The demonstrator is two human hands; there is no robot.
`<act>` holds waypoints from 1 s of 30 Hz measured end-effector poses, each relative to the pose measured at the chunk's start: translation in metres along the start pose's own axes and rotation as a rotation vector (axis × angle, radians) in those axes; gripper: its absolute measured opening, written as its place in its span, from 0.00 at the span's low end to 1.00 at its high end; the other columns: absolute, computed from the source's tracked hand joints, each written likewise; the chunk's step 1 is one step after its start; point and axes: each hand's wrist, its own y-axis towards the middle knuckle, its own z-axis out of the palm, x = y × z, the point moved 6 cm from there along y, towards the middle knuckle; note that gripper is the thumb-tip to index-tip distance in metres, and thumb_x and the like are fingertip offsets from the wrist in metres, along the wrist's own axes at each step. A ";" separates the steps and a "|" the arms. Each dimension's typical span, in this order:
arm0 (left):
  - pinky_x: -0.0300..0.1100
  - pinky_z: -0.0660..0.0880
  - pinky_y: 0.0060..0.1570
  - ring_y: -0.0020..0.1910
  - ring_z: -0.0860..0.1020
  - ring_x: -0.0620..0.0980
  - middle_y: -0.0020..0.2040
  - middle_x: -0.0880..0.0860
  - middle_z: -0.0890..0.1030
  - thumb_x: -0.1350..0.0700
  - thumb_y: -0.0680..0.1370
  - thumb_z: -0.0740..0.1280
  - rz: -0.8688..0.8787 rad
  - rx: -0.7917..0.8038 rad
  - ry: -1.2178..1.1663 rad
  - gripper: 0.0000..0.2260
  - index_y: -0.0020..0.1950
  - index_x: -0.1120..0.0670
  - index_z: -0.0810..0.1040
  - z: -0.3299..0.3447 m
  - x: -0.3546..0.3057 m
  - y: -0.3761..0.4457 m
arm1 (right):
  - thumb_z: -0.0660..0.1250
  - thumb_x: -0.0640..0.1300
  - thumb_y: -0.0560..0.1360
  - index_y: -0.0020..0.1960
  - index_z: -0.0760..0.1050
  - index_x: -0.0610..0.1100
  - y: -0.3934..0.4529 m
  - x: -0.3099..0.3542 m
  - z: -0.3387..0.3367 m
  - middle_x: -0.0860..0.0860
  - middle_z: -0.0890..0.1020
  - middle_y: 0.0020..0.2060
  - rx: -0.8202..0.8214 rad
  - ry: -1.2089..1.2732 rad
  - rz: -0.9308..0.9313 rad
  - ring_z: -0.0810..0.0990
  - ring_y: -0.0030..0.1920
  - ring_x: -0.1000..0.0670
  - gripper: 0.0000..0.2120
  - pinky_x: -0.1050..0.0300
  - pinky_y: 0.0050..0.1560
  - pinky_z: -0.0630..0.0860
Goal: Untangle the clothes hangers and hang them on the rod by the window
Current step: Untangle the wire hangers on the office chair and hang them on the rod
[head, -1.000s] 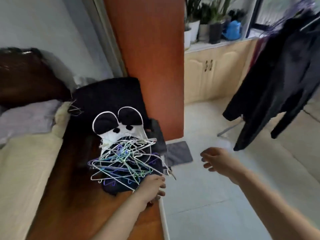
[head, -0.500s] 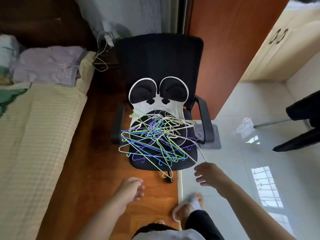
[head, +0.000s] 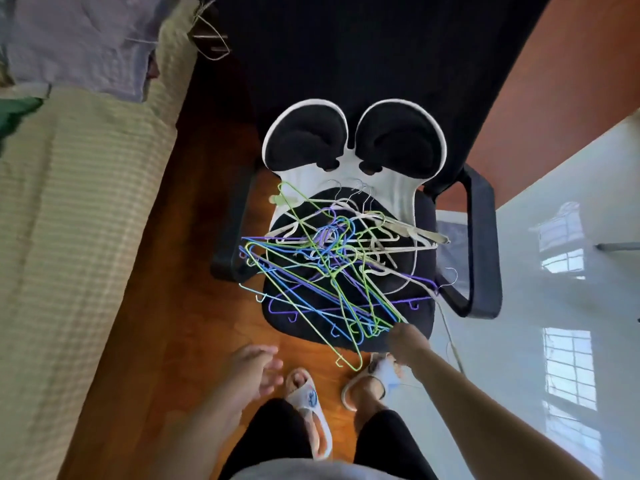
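A tangled heap of thin clothes hangers [head: 332, 268] in green, blue, purple and white lies on the seat of a black office chair [head: 481, 244]. My right hand [head: 407, 341] is at the heap's near right edge, fingers curled down onto the ends of the hangers there; the exact hold is hidden by the hand. My left hand [head: 254, 368] hovers over the wooden floor left of the chair's front, fingers loosely spread, holding nothing. The rod by the window is out of view.
A bed with a pale checked cover [head: 72, 237] runs along the left, folded laundry [head: 76, 43] at its head. A white-and-black lumbar support [head: 353, 143] stands on the chair. My feet in slippers [head: 308, 400] stand before the chair. Glossy pale tiles [head: 554, 341] stretch right.
The view has dropped and closed in on the chair. My right hand has moved forward onto the heap's near edge. My left hand stays low and free.
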 end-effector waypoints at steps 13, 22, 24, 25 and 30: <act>0.44 0.79 0.40 0.39 0.85 0.53 0.43 0.54 0.87 0.62 0.82 0.63 0.036 0.156 0.146 0.09 0.54 0.54 0.83 0.011 -0.030 0.066 | 0.65 0.45 0.79 0.45 0.77 0.41 0.060 0.012 0.023 0.43 0.82 0.39 -0.268 0.453 0.190 0.81 0.43 0.41 0.08 0.53 0.44 0.74; 0.43 0.77 0.37 0.36 0.83 0.56 0.43 0.58 0.86 0.65 0.82 0.62 -0.032 0.142 0.115 0.09 0.52 0.58 0.82 -0.025 -0.025 0.076 | 0.58 0.41 0.85 0.51 0.75 0.40 0.023 0.025 -0.009 0.44 0.78 0.35 -0.295 1.245 0.018 0.84 0.35 0.44 0.09 0.53 0.31 0.83; 0.45 0.78 0.37 0.37 0.84 0.57 0.43 0.58 0.86 0.66 0.82 0.62 -0.058 0.140 0.110 0.09 0.52 0.58 0.83 -0.027 -0.021 0.080 | 0.58 0.41 0.85 0.51 0.75 0.40 0.020 0.025 -0.016 0.44 0.78 0.36 -0.299 1.268 -0.003 0.85 0.35 0.43 0.09 0.53 0.32 0.83; 0.46 0.79 0.38 0.39 0.85 0.58 0.43 0.58 0.87 0.65 0.81 0.63 -0.064 0.145 0.116 0.09 0.52 0.58 0.83 -0.026 -0.021 0.083 | 0.59 0.41 0.85 0.51 0.75 0.40 0.019 0.023 -0.019 0.43 0.79 0.37 -0.305 1.275 -0.014 0.85 0.36 0.42 0.09 0.50 0.35 0.83; 0.47 0.79 0.40 0.41 0.85 0.57 0.43 0.56 0.87 0.62 0.83 0.63 -0.011 0.215 0.119 0.09 0.52 0.56 0.83 -0.018 -0.022 0.086 | 0.56 0.38 0.85 0.55 0.73 0.37 0.003 0.006 -0.019 0.40 0.79 0.41 -0.301 1.367 -0.048 0.87 0.35 0.42 0.08 0.56 0.27 0.81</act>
